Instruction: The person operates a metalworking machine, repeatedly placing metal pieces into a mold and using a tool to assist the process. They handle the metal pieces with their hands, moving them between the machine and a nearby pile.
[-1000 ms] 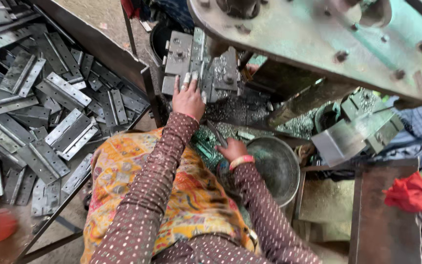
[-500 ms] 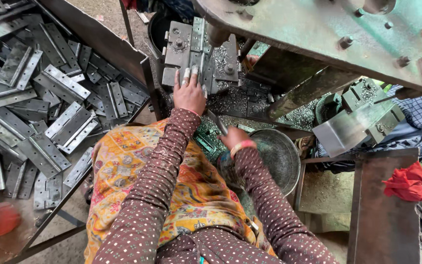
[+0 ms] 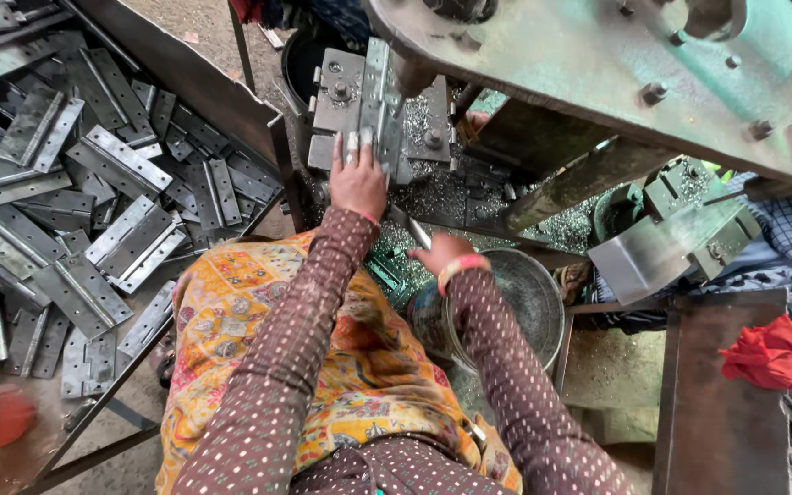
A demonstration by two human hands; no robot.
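My left hand (image 3: 357,179) reaches forward and presses a long flat metal hinge plate (image 3: 376,101) upright into the die block (image 3: 341,96) of a press machine. Its fingers rest on the plate's lower end. My right hand (image 3: 440,251) hangs lower, just right of centre, above a round metal bowl (image 3: 529,298); it grips a thin metal rod (image 3: 417,229) that points up and left. Both arms wear dark dotted sleeves. A yellow patterned cloth (image 3: 258,312) covers my lap.
A tray on the left holds a heap of several flat metal hinges (image 3: 75,202). The green press frame (image 3: 616,64) overhangs the top right. Metal shavings (image 3: 442,188) litter the machine bed. A red cloth (image 3: 763,353) lies on a rusty surface at right.
The view has tilted slightly, so the press block sits lower in frame. My left hand stays on the hinge plate at the die. My right hand stays near the bowl.
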